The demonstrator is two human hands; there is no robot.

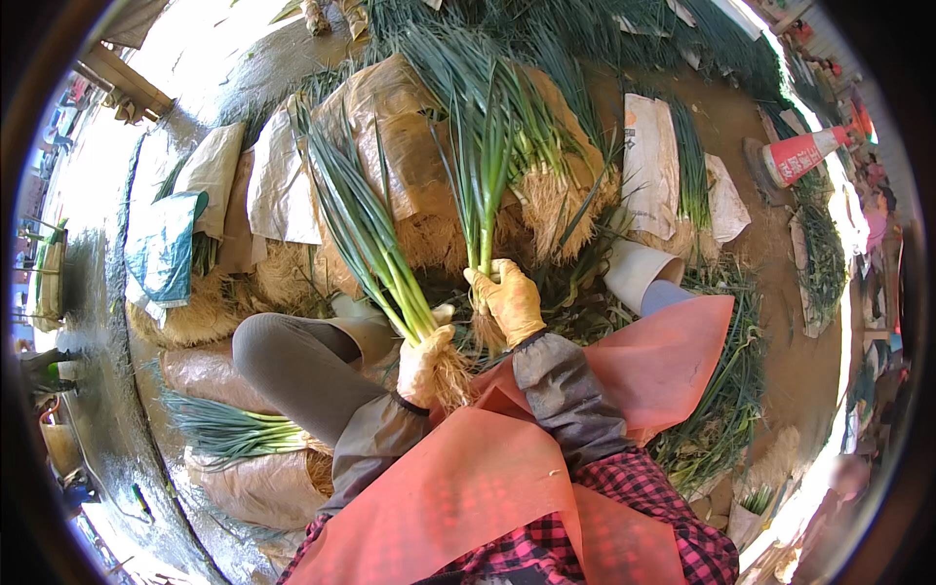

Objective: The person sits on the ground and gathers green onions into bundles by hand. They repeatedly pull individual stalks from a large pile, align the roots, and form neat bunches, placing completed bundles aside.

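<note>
My left hand (420, 369), in a pale soiled glove, is closed around the lower stalks of a bunch of green onions (380, 263). Their leaves point up and away to the left, and the tangled roots hang out beside the palm. In a yellow glove, my right hand (512, 296) grips a smaller bunch of green onions (484, 212) just above its roots, leaves upward. The two bunches are apart. Beyond my right hand lies a loose pile of green onions (545, 157), its pale roots facing me, on brown sheeting (380, 95).
Wrapped bundles of green onions lie left, some under white sacking (281, 183) and a blue sheet (164, 234). Another green onion bundle (241, 431) rests by my left knee. Leaf scraps (720, 395) cover the ground at right. A traffic cone (801, 157) lies tilted at far right.
</note>
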